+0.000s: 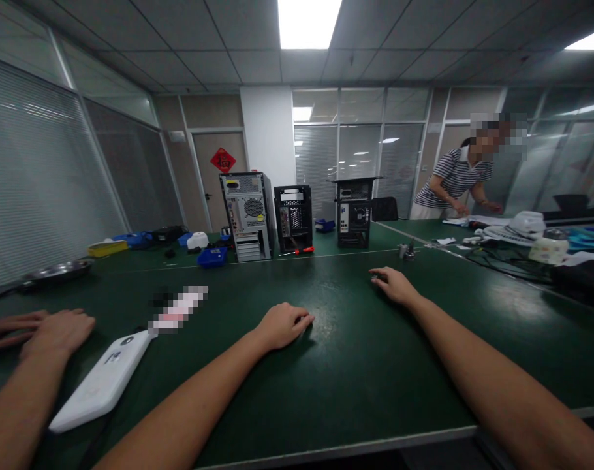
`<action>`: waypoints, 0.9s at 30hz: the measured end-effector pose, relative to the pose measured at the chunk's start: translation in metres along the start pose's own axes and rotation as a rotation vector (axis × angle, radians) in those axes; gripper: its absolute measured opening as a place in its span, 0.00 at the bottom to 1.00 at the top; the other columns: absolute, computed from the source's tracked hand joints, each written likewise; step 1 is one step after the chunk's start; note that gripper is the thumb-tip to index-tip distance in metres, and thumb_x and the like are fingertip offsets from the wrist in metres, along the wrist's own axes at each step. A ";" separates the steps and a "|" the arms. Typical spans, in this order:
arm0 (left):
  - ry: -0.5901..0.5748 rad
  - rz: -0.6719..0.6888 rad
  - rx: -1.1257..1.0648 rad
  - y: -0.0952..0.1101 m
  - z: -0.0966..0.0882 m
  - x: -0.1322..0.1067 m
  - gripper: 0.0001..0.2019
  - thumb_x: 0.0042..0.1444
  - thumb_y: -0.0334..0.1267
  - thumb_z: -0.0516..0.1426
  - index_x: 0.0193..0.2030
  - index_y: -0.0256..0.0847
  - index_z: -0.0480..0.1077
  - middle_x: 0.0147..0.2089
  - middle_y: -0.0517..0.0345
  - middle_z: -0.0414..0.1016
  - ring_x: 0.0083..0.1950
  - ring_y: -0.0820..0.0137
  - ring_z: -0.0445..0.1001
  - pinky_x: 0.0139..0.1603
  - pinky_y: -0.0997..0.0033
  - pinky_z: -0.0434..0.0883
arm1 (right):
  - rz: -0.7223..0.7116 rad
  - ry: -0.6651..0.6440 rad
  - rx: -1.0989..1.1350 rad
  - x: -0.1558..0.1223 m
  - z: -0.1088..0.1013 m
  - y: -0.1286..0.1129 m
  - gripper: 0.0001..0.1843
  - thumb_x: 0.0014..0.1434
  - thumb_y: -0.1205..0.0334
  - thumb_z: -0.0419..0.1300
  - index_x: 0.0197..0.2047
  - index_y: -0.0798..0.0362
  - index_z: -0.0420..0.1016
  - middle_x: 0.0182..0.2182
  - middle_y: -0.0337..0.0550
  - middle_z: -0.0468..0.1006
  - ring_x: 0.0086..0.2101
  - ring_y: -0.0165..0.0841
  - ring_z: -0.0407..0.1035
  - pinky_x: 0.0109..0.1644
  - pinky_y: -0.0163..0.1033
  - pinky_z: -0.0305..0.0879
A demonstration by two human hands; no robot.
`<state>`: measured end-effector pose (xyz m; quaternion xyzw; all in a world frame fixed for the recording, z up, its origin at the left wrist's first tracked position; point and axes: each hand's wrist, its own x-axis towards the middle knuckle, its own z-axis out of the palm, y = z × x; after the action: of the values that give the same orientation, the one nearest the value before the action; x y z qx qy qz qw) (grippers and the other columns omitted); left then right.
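Note:
My left hand [284,324] rests on the green table [356,365] near its middle, fingers curled into a loose fist with nothing visible in it. My right hand [395,285] lies further out and to the right, palm down, fingers drawn together over a tiny shiny thing at the fingertips that I cannot make out. Both forearms stretch across the table from the near edge. A white flat device [104,382] lies left of my left arm.
Another person's hands [57,333] rest on the table at the far left. Three computer cases [248,215] [293,217] [354,212] stand at the back, with a red-handled screwdriver [304,250] and a blue bin [211,256]. A person in a striped shirt [456,179] works at the right.

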<state>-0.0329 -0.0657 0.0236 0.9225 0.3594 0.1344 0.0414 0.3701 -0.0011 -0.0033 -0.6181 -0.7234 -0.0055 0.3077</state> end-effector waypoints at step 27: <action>0.032 -0.097 0.034 0.004 0.004 0.005 0.19 0.69 0.50 0.47 0.46 0.44 0.75 0.37 0.53 0.80 0.37 0.64 0.77 0.36 0.70 0.65 | -0.690 -0.162 0.032 -0.033 0.016 -0.173 0.23 0.63 0.66 0.57 0.62 0.54 0.65 0.51 0.53 0.73 0.49 0.40 0.69 0.54 0.47 0.64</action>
<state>-0.0259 -0.0648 0.0219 0.9023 0.4065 0.1408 0.0267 0.2088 -0.0655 0.0329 -0.3311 -0.9116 -0.0489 0.2388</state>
